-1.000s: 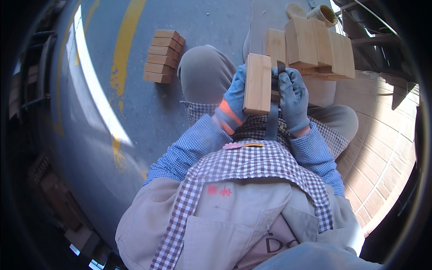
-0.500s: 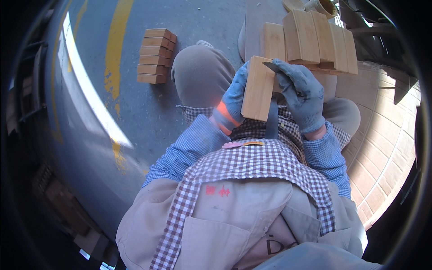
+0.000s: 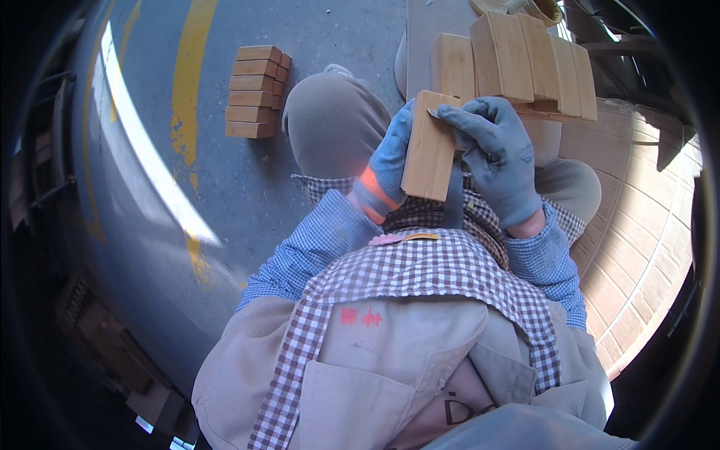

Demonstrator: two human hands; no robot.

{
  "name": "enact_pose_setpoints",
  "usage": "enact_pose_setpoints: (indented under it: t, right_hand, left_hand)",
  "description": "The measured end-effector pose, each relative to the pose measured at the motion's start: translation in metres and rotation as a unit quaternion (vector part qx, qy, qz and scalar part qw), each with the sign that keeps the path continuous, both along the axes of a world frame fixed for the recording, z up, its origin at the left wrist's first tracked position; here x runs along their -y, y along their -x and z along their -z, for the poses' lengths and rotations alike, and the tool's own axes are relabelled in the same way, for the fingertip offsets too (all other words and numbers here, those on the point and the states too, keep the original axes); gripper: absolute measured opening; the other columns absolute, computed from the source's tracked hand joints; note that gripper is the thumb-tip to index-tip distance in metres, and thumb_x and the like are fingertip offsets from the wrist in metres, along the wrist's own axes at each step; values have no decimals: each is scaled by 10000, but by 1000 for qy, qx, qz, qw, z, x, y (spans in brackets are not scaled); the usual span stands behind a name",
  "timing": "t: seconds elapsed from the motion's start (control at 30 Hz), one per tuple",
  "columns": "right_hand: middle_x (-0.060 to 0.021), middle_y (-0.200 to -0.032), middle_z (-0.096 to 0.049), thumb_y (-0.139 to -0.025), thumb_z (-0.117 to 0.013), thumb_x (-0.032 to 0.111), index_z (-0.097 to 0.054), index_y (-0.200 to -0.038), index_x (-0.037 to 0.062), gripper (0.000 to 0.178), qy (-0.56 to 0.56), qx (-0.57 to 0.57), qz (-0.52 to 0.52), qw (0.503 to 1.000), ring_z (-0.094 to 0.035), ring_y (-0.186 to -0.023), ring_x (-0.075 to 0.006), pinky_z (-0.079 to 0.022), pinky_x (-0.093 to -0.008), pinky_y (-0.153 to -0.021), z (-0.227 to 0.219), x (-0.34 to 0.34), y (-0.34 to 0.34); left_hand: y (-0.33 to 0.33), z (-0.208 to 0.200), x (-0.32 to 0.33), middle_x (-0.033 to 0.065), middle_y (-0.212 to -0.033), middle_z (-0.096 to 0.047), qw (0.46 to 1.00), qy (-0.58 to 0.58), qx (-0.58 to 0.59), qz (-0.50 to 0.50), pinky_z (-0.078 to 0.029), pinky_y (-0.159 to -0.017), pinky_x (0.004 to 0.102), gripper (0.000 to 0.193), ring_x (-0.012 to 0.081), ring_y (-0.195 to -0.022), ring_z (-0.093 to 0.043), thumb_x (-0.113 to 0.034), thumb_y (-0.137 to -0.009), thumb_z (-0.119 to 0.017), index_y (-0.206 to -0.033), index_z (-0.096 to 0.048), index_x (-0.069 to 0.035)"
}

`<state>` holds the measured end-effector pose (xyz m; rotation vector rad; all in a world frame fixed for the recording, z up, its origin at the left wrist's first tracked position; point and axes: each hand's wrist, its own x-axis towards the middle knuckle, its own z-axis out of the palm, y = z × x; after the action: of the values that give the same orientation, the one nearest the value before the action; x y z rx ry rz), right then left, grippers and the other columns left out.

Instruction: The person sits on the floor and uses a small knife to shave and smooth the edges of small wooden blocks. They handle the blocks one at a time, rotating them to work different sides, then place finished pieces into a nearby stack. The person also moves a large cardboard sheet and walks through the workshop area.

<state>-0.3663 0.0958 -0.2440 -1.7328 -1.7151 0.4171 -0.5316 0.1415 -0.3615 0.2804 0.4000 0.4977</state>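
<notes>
My left hand (image 3: pixel 389 159), in a blue-grey work glove with an orange band at the wrist, is closed round the left side of a light wooden block (image 3: pixel 430 154). The block is tilted upright over my lap, its broad face toward me. My right hand (image 3: pixel 498 146), gloved in grey, pinches a small dark blade (image 3: pixel 433 114). The blade's tip lies at the block's upper face; most of the blade is hidden by my fingers.
Several wooden blocks (image 3: pixel 504 60) stand in a row on a support at the upper right. A stack of smaller-looking blocks (image 3: pixel 253 97) sits on the grey floor (image 3: pixel 247 187) beyond my left knee. Flattened cardboard (image 3: pixel 630 217) lies at right; a yellow container (image 3: pixel 544 10) stands behind the row.
My right hand has shifted slightly left, bringing the blade from the block's right upper edge onto its face. The block stays in my left hand, nearly still.
</notes>
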Motion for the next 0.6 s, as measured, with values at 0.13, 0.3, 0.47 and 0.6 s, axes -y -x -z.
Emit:
enact_pose_setpoints:
  t: [0.13,0.3,0.47,0.6]
  right_hand:
    - [-40,-906,-581,-817,-689,22,-751,-1138,190,368,-14,28,0,1000,-592,-829,-210,-536,-326,-737,2,-1,1]
    - [-37,-904,-569,-794,-707,43,-754,-1125,201,370,-17,62,-14,998,-578,-820,-216,-528,-332,-719,4,1,2]
    - [-36,-928,-566,-771,-708,41,-752,-1125,205,392,-9,76,-23,997,-576,-833,-224,-526,-342,-715,6,5,2]
    - [-34,-929,-566,-772,-690,11,-752,-1122,198,401,-13,57,-34,998,-579,-833,-221,-528,-339,-724,7,7,-1]
  left_hand:
    - [0,0,-1,139,-1342,-577,1000,-15,-15,4,-612,-908,372,637,250,-1132,-661,-552,-1025,-468,-1521,-366,-165]
    - [0,2,1,135,-1322,-591,1000,3,-26,4,-618,-883,358,656,241,-1109,-674,-566,-1013,-483,-1517,-367,-163]
    - [0,4,2,129,-1320,-594,1000,21,-21,5,-618,-882,359,665,238,-1107,-674,-577,-1007,-487,-1517,-366,-167]
    - [-1,4,2,129,-1333,-587,999,22,-27,7,-613,-894,368,659,238,-1127,-664,-572,-1013,-479,-1521,-363,-168]
